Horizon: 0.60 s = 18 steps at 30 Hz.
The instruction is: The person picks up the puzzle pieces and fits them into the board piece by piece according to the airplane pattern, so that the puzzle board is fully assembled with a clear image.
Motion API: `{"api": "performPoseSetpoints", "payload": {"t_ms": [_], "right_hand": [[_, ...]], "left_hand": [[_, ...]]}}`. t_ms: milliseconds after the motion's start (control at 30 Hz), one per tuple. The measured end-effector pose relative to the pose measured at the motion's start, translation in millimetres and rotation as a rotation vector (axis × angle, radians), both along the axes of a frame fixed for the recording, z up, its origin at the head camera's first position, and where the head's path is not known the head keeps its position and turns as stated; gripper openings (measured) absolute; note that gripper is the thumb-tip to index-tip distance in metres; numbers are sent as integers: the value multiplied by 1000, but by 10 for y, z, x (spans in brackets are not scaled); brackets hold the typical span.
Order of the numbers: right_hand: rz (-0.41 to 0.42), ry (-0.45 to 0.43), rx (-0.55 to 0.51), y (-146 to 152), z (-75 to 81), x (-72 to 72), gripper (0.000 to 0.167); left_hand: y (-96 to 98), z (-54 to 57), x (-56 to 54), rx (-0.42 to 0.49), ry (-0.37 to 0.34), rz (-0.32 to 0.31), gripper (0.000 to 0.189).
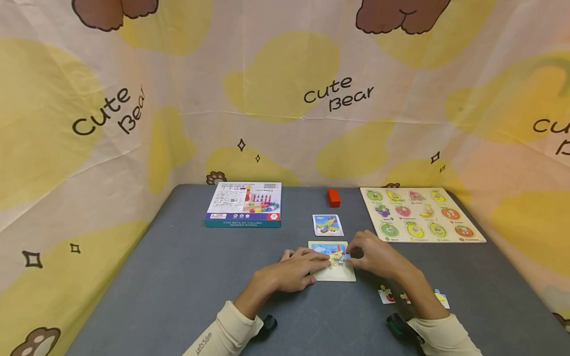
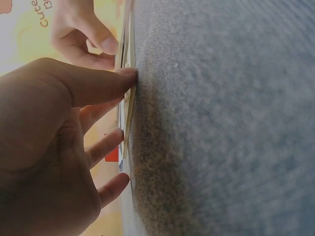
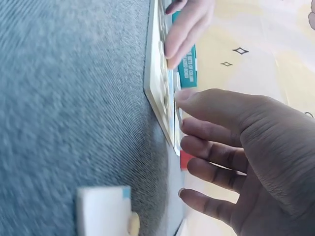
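A wooden jigsaw puzzle board [image 1: 334, 275] lies flat on the grey table, with a partly filled airplane picture in its recess. My left hand [image 1: 291, 273] rests on the board's left side, its fingers stretched over the top. In the left wrist view, the left thumb [image 2: 129, 76] touches the board's edge. Over at the right side, my right hand [image 1: 376, 255] pinches a thin puzzle piece [image 3: 178, 114] between thumb and index finger, at the picture's right edge. The fingers hide part of the piece and picture. Just behind the board lies an airplane picture card [image 1: 328, 225].
Loose puzzle pieces [image 1: 386, 295] lie near the right forearm, which partly covers them. A fruit board [image 1: 369, 198] is at the back right, a red block [image 1: 333, 198] at the back middle, and a bead-set box [image 1: 242, 223] at the back left. Printed cloth [image 1: 285, 148] walls the table.
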State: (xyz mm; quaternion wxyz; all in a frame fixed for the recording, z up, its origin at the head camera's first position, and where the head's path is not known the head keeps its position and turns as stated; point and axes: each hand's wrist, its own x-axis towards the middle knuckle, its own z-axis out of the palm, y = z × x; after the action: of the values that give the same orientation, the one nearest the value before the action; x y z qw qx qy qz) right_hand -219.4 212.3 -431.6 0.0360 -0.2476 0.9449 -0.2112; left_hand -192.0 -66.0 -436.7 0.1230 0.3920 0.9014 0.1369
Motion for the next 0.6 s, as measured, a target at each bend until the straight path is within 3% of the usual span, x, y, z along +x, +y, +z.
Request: {"api": "performPoseSetpoints", "payload": {"t_ms": [333,600], "right_hand": [[0,-18,0,-37,-36,17,19],[71,21,-8,-62,-64,24,19]], "left_hand": [[7,-13,-6,9,-5,3,53],[-3,-21,-9,9,6,-1,54]]}}
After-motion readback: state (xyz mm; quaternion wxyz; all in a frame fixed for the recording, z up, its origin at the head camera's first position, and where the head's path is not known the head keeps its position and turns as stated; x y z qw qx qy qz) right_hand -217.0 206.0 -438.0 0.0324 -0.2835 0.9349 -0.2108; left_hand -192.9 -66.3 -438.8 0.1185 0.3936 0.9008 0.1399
